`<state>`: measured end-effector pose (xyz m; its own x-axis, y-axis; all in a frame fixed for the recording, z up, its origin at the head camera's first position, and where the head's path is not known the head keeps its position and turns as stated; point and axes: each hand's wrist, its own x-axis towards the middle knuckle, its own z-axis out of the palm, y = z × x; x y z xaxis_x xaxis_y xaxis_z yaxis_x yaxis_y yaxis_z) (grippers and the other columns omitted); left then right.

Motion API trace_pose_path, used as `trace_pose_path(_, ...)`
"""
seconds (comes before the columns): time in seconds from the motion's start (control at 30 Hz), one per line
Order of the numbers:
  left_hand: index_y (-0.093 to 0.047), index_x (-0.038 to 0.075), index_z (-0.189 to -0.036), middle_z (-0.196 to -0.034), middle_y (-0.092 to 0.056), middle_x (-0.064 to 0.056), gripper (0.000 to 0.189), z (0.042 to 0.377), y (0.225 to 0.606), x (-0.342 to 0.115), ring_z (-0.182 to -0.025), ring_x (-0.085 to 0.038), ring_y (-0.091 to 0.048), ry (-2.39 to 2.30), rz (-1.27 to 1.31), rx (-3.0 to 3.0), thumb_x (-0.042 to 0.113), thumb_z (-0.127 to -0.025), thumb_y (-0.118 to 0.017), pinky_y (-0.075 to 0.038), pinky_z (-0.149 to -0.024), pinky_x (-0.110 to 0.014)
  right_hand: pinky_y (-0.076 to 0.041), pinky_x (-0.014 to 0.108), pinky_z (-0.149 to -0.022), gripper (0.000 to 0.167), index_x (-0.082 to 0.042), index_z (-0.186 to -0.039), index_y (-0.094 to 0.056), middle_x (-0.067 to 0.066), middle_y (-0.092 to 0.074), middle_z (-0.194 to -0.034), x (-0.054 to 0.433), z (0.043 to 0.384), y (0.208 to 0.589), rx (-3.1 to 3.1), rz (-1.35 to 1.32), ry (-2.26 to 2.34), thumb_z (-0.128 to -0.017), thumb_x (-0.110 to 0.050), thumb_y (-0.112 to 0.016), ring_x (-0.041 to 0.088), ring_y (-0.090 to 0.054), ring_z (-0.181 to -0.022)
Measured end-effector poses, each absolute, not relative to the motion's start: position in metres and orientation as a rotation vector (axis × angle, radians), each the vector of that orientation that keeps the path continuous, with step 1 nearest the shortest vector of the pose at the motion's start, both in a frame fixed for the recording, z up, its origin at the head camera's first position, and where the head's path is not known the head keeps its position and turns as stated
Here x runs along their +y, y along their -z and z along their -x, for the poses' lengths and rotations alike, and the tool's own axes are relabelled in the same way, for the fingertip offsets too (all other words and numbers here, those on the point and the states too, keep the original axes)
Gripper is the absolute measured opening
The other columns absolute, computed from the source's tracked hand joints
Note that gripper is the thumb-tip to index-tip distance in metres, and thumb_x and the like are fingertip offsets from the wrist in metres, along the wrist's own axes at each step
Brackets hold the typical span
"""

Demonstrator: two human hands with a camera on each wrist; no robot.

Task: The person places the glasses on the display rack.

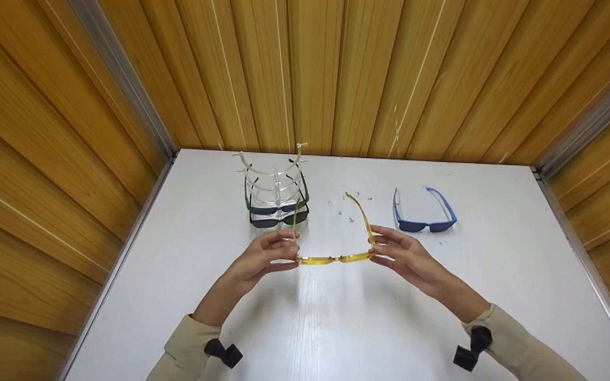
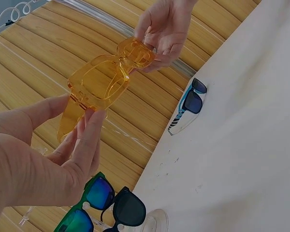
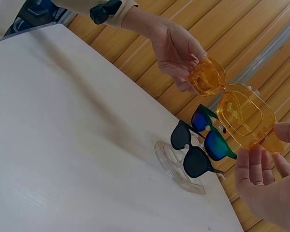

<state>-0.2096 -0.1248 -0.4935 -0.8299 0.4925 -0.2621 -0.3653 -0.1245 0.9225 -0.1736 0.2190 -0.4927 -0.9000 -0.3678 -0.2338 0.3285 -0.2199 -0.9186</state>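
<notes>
Wht tbl (image 1: 522, 275): clr stand (image 1: 277, 185) L, blue sunglasses (image 1: 413, 227) R, tiny specks (image 1: 351, 220) btwn.

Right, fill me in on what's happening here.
A person's left hand and right hand hold a pair of unfolded yellow glasses above the white table, one hand at each side. To the person's left, a clear stand holds a green-framed pair and a black pair. To the right, blue-framed sunglasses rest on the table.
</notes>
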Motion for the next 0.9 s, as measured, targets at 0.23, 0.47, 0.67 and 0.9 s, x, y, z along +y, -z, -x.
trace_pose_path(0.23, -0.057, 0.0, -0.135, -0.102, -0.069, 0.003, 0.046, 0.208, 0.494, -0.134, -0.096, -0.013, -0.069, -2.015, -0.103, 1.599, 0.008, -0.093, -0.072, -0.059, -0.101, -0.046, -0.053, 0.032, -0.109, 0.051, -0.004, -0.149, -0.045, 0.0, -0.061, -0.126, 0.212, 0.173, 0.494, 1.548, 0.067, 2.194, -0.101, -0.001, -0.058, 0.014, -0.064, -0.116)
trace_pose_path(0.47, -0.058, 0.0, -0.136, -0.103, -0.07, 0.004, 0.046, 0.205, 0.496, -0.141, -0.1, -0.015, -0.068, -2.025, -0.089, 1.602, 0.007, -0.092, -0.071, -0.06, -0.1, -0.045, -0.052, 0.033, -0.111, 0.047, -0.005, -0.146, -0.049, 0.001, -0.062, -0.128, 0.207, 0.172, 0.5, 1.498, 0.121, 2.218, -0.101, 0.001, -0.057, 0.014, -0.064, -0.119)
trace_pose_path(0.67, -0.057, -0.002, -0.136, -0.103, -0.07, 0.004, 0.046, 0.206, 0.497, -0.144, -0.095, -0.013, -0.069, -2.033, -0.083, 1.613, 0.006, -0.093, -0.071, -0.06, -0.099, -0.044, -0.053, 0.033, -0.11, 0.046, -0.004, -0.146, -0.05, 0.002, -0.061, -0.128, 0.203, 0.175, 0.5, 1.478, 0.128, 2.239, -0.1, 0.002, -0.056, 0.014, -0.064, -0.118)
trace_pose_path(0.9, -0.058, 0.002, -0.136, -0.106, -0.072, 0.003, 0.046, 0.206, 0.494, -0.146, -0.099, -0.012, -0.069, -2.035, -0.057, 1.655, 0.007, -0.092, -0.071, -0.062, -0.096, -0.04, -0.052, 0.033, -0.111, 0.051, 0.0, -0.148, -0.046, 0.002, -0.061, -0.129, 0.196, 0.18, 0.5, 1.48, 0.081, 2.254, -0.099, 0.002, -0.058, 0.014, -0.063, -0.119)
